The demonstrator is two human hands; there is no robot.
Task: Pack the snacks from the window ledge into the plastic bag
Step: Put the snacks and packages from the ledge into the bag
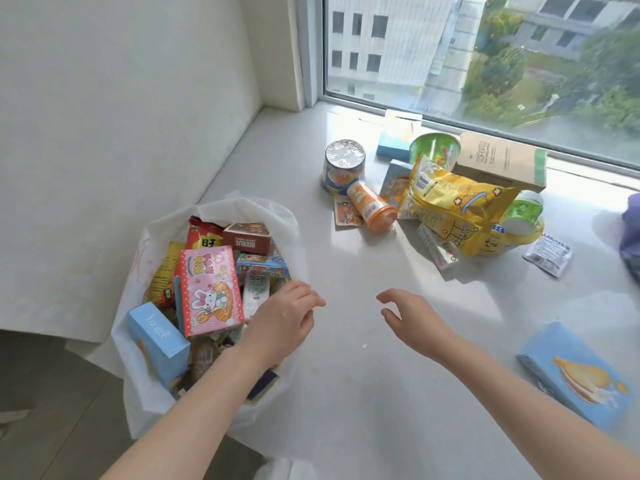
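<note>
the plastic bag sits at the ledge's left end, crammed with boxes; the left hand hovers at its rim, grip loose and empty; the right hand reaches out open, holding nothing; best take the orange bottle nearest, leaving the heaped snacks undisturbed.

bright daylight pours in through the window, leaving glare on the pale window ledge and short soft shadows beside the snacks. wide-angle bending curves the edges, and the view is slightly soft throughout.
</note>
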